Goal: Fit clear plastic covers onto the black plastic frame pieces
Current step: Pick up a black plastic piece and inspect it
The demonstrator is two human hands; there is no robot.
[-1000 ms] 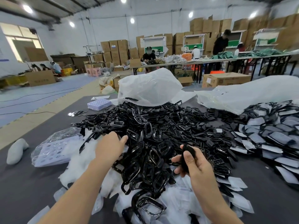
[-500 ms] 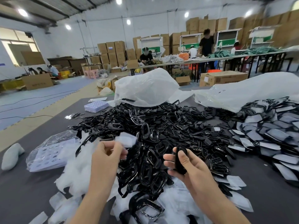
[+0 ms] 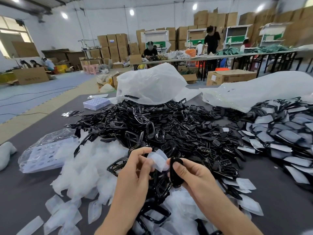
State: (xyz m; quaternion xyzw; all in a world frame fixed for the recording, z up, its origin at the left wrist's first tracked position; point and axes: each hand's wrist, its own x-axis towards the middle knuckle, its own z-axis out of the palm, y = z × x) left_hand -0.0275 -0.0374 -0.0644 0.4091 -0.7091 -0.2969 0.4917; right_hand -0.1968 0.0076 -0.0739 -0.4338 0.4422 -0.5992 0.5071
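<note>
Between the two hands, just above the near side of the heap, the fitting is about to begin. The left hand point(image 3: 137, 168) pinches a clear plastic cover point(image 3: 158, 160) with thumb and fingertips, and the right hand point(image 3: 191, 175) grips one black frame piece point(image 3: 175, 172) upright, with its thumb pressed on the face. The hands are near each other but apart. The edge of the cover is just beside the top of the frame piece, and I cannot tell whether they touch. I think the main risk is bad alignment: the cover is thin and bends in the pinch, so it may fold or go on crooked if it is pushed from one corner only. The right thumb also lies where the cover should sit and could block it. If either part slips, it would fall into the pile of black frame pieces point(image 3: 169, 129) under and beyond the hands and be hard to find. Left of the left hand lies the heap of loose clear covers point(image 3: 88, 163). Well to the right of the right hand lie what seem to be covered pieces point(image 3: 279, 133), on the grey table point(image 3: 25, 192).
</note>
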